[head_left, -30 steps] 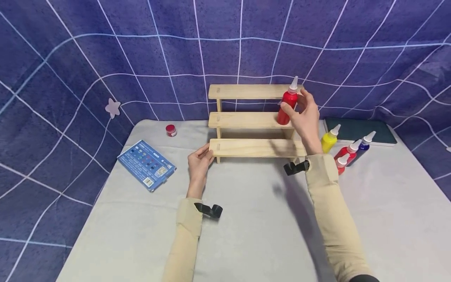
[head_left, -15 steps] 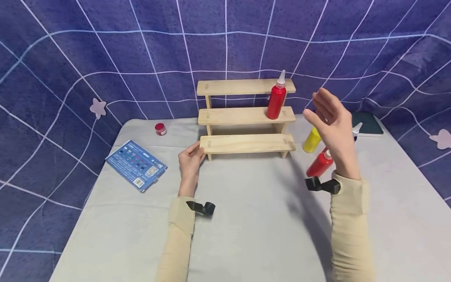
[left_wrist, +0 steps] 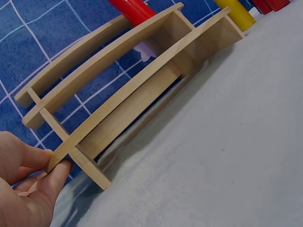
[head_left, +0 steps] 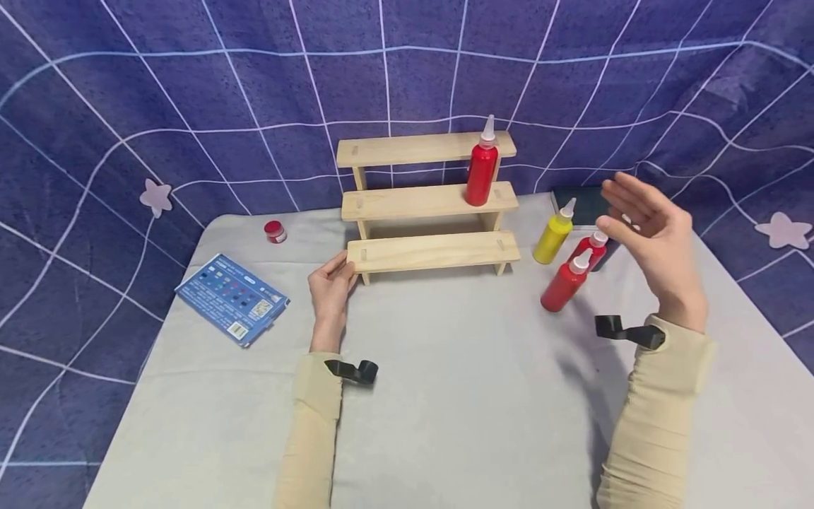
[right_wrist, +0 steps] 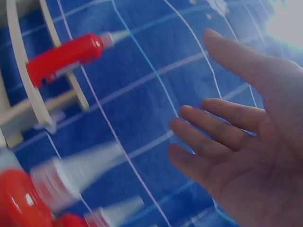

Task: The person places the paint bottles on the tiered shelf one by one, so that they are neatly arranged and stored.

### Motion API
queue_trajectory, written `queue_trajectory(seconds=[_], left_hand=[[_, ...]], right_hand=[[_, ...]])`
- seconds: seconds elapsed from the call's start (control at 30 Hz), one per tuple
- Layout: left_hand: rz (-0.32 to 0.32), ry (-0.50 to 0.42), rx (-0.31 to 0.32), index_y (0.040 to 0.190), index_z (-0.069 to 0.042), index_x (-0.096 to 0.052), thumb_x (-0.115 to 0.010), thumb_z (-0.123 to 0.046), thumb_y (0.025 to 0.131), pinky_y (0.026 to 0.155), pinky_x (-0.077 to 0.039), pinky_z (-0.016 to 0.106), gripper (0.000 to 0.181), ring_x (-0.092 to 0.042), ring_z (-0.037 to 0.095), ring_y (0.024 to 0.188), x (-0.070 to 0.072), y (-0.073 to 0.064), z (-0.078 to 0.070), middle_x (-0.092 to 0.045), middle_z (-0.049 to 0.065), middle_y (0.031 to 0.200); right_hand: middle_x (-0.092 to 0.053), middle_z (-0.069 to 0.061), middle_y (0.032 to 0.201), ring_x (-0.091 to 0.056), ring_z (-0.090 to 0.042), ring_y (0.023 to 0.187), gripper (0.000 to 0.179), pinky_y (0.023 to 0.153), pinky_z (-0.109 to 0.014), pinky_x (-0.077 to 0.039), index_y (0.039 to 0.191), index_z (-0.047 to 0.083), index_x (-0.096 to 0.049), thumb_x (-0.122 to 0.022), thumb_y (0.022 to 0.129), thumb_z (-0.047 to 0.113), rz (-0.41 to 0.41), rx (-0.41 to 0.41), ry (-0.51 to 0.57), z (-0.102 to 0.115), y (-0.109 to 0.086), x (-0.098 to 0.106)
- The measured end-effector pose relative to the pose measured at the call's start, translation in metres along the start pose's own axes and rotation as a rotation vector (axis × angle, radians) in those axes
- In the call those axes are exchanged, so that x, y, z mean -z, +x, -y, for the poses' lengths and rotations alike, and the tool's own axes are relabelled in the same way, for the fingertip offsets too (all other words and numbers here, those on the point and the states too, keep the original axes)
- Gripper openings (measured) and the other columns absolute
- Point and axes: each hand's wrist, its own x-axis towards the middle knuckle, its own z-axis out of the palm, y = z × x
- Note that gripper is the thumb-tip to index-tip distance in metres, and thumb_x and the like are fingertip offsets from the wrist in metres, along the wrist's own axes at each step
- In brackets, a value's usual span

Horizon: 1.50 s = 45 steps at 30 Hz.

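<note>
A three-tier wooden display stand (head_left: 432, 252) stands at the back of the table. My left hand (head_left: 329, 286) pinches the left end of its lowest board, thumb and fingers on either side of the wood in the left wrist view. On the middle board, near its right end, a red squeeze bottle (head_left: 481, 173) stands upright with a white pointed cap. My right hand (head_left: 661, 247), its fingers spread and holding nothing, hovers right of the loose bottles. Those are a yellow bottle (head_left: 552, 239), a red bottle (head_left: 562, 284) and another red bottle (head_left: 592, 247); a dark one is partly hidden behind the hand.
A blue printed box (head_left: 233, 300) lies flat at the left of the table. Behind it sits a small red-lidded jar (head_left: 275, 231). A dark green flat board or book (head_left: 581, 205) lies at the back right. A blue gridded curtain (head_left: 267, 92) hangs behind everything.
My right hand has let go of the red bottle on the middle board and moved right, over beside the other bottles. My left hand keeps its hold on the stand. The head view has shifted.
</note>
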Motion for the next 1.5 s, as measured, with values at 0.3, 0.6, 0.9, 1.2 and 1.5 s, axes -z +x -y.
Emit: queue_trajectory(seconds=[0.3,0.6,0.9,1.2,1.5], left_hand=[[-0.014,0.019,0.002,0.132,0.004,-0.057,-0.059,0.006,0.093,0.089,-0.056,0.021,0.039,-0.06,0.028,0.118,0.0,-0.001,-0.002,-0.057,0.025,0.13],[-0.006,0.045,-0.01,0.131,0.005,-0.057,-0.058,0.004,0.093,0.09,-0.056,0.021,0.037,-0.061,0.028,0.117,-0.001,-0.001,-0.002,-0.058,0.025,0.128],[-0.003,0.049,-0.017,0.131,0.005,-0.057,-0.058,0.004,0.094,0.088,-0.057,0.02,0.037,-0.061,0.029,0.116,-0.001,-0.001,0.0,-0.058,0.025,0.127],[-0.001,0.04,-0.023,0.131,0.005,-0.057,-0.058,0.004,0.093,0.088,-0.056,0.02,0.037,-0.06,0.029,0.117,0.0,0.0,-0.001,-0.057,0.026,0.129],[-0.004,0.044,-0.017,0.131,0.005,-0.057,-0.059,0.004,0.094,0.089,-0.056,0.021,0.038,-0.06,0.028,0.117,-0.001,0.0,-0.001,-0.057,0.025,0.129]], right_hand=[[-0.069,-0.006,0.116,-0.062,-0.015,0.112,0.052,0.087,-0.014,-0.055,0.127,-0.002,-0.06,-0.065,0.079,-0.021,-0.234,-0.032,0.029,-0.016,0.003,0.036],[-0.066,-0.001,0.118,-0.06,-0.012,0.115,0.057,0.092,-0.011,-0.051,0.133,0.004,-0.058,-0.074,0.08,-0.008,-0.443,-0.204,-0.101,-0.062,0.002,0.064],[-0.06,0.001,0.125,-0.056,-0.009,0.112,0.063,0.093,-0.007,-0.048,0.143,0.004,-0.047,-0.073,0.086,0.005,-0.369,-0.351,-0.306,-0.098,0.001,0.073],[-0.067,0.016,0.098,-0.061,0.001,0.088,0.041,0.076,-0.003,-0.05,0.127,0.007,-0.061,-0.068,0.088,-0.002,-0.24,-0.319,-0.229,-0.113,-0.006,0.081],[-0.069,0.017,0.093,-0.063,0.002,0.084,0.036,0.075,-0.004,-0.051,0.112,0.019,-0.066,-0.065,0.088,-0.007,-0.181,-0.312,-0.172,-0.122,-0.012,0.084]])
